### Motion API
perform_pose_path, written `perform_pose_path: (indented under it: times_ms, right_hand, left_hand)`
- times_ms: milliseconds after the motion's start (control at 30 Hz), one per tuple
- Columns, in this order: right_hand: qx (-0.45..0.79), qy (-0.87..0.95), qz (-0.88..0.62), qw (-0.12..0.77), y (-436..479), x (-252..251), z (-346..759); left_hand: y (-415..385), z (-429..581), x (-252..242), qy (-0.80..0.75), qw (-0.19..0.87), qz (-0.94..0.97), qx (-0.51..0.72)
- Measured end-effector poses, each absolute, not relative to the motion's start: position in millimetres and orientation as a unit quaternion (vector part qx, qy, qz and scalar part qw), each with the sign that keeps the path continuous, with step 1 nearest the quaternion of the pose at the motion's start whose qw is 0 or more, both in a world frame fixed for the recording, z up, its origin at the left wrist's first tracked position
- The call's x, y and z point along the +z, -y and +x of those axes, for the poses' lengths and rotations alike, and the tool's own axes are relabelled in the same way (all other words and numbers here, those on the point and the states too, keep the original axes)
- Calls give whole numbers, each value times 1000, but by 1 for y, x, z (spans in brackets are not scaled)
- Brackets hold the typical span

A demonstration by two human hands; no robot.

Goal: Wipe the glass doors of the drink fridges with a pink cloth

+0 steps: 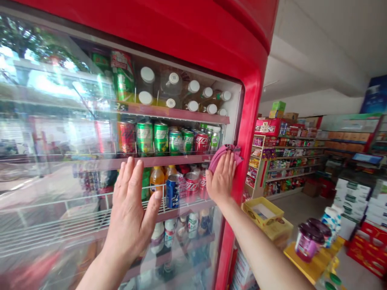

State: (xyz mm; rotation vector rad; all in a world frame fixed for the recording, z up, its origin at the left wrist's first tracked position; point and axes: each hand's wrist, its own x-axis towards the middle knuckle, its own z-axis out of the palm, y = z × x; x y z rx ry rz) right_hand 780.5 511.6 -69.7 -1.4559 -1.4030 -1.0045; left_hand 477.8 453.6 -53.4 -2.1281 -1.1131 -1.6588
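My right hand (221, 179) presses a pink cloth (226, 156) with a dark pattern against the right edge of the glass door, where it meets the red frame of the drinks fridge (252, 121). Its fingers lie over the cloth, pointing upward. Raised in front of the glass door (75, 169), my left hand (130, 205) has its fingers stretched up and its thumb apart, with nothing in it. Whether it touches the glass I cannot tell. Behind the glass stand green cans (161, 137), a blue can (172, 191) and white-capped bottles (147, 76) on shelves.
Yellow boxes (263, 211) stand right of the fridge, close to my right forearm. Purple tubs (308, 239) sit on a yellow surface further right. Stocked shelves (293, 165) and stacked white cartons (352, 201) are behind. Reflections of outdoors cover the door's left part.
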Motion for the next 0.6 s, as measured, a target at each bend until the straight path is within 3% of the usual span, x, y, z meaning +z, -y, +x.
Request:
perform_pose_path:
  times_ms: [100,367,600]
  right_hand:
    - [-398,549,-574,459,-521,-74,718]
    - [-406,683,-460,395,-523,-66,564]
    - [-441,758,-354,325,-511,-52,616]
  left_hand:
    - [-456,453,-63,401,109,-707,-572]
    - [-453,433,-79,448,88,-666,-589]
    - [-436,454,-85,454,75,-661,-593]
